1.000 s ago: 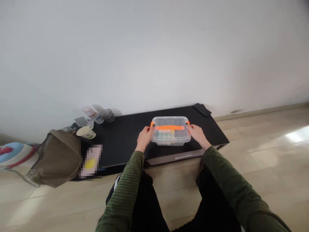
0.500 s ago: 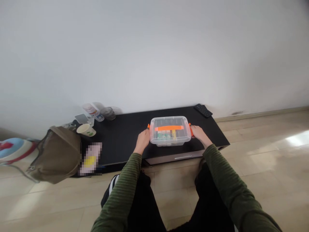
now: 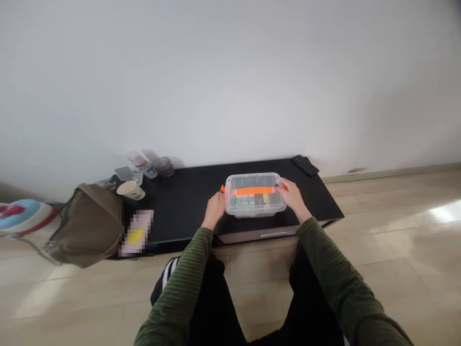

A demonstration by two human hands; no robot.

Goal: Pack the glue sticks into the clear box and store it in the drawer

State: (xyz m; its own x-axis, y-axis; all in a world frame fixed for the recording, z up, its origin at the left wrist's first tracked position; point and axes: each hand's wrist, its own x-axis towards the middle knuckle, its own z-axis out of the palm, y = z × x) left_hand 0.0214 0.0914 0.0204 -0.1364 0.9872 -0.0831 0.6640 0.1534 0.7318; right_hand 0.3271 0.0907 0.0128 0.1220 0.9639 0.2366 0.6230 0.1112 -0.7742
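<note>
A clear plastic storage box with an orange handle across its lid sits on the black cabinet. Green, white and yellow items show dimly through its lid. My left hand grips the box's left end by the orange latch. At the opposite end, my right hand holds the lid's right edge, thumb on the lid and fingers by the orange latch on that side. The lid lies on the box, and my palms hide parts of both ends.
Dark remotes lie at the right rear of the low black cabinet. On its left stand a paper cup, a glass, a spray can and a brown bag. A white wall rises behind.
My right hand has shifted from the outer side of the right latch inward onto the lid's edge. My left hand stays at the left latch, and the box remains in place.
</note>
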